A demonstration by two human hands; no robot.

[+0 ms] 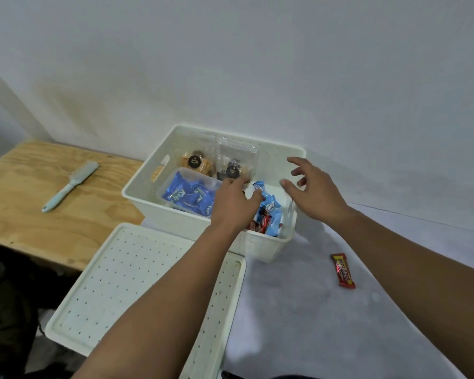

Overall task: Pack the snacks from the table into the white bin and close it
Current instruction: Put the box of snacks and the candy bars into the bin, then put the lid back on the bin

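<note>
**Inspector:** The white bin [268, 243] is sitting open on the white table [326, 324]. Its lid [126, 283] is lying flat in front of it, to the left.

**Clerk:** Contents?

**Inspector:** A clear tub of blue wrapped sweets [188, 194] is lying at the left. Two clear cookie bags [200, 160] are standing against the far wall. Light blue packets [270, 207] and red bars [260, 225] are piling up at the right.

**Clerk:** The hands?

**Inspector:** The left hand [234, 205] is reaching into the bin, its fingers curling round a light blue packet there. The right hand [315, 190] is hovering over the bin's right end, fingers spread and holding nothing.

**Clerk:** Anything outside?

**Inspector:** One red snack bar [343, 270] is lying on the table, right of the bin, nearer than both hands. A pale blue brush [70, 186] is lying on the wooden board [25, 209] at the left.
</note>
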